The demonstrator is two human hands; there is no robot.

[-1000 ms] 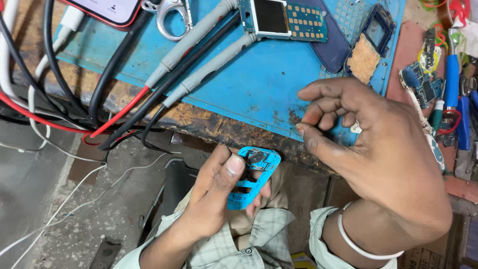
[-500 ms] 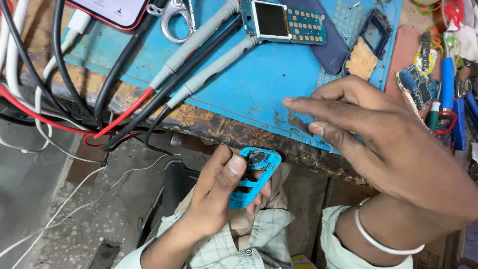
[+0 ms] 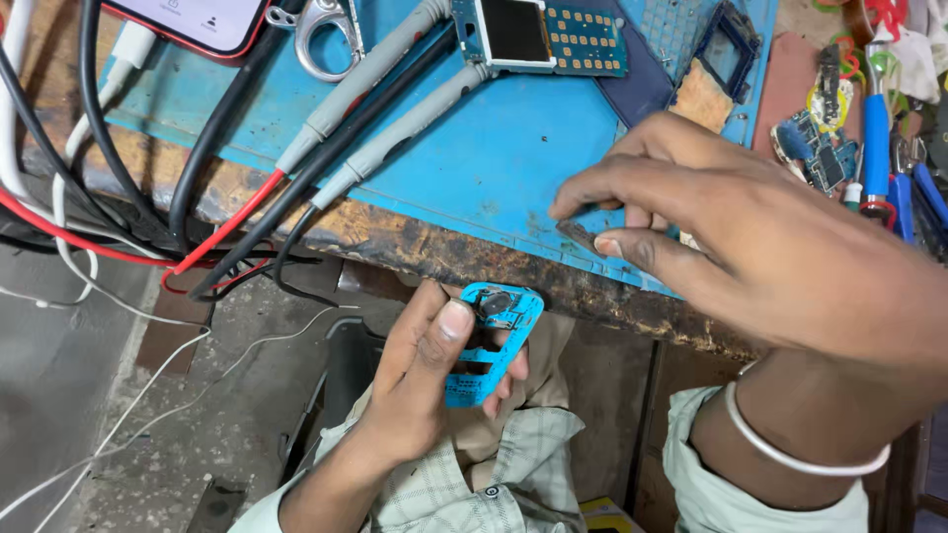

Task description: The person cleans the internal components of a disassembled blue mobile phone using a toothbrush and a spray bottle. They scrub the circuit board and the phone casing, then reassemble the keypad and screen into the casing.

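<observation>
Phone frame (image 3: 491, 343), the small blue plastic one, sits in my left hand (image 3: 425, 380) below the table (image 3: 444, 252) edge, over my lap, thumb pressed on its face and fingers curled behind it. My right hand (image 3: 750, 237) is up on the blue mat (image 3: 474, 168), thumb and forefinger closing on a tiny dark bit (image 3: 578, 233) near the mat's front edge. Can't tell if it's actually pinched yet or just touched.

To do this well, I'd say: roll the bit up onto a fingertip instead of scraping it, keep it low over the mat so a drop doesn't vanish to the floor, and hold the frame flat and steady so the part has somewhere to land.

Compared with a second ago, my right hand has dropped from hovering with fingers bunched to reaching flat onto the mat. The left hasn't budged, same grip on the frame. Probe leads (image 3: 385, 109) and the bare phone board (image 3: 543, 35) look untouched.
</observation>
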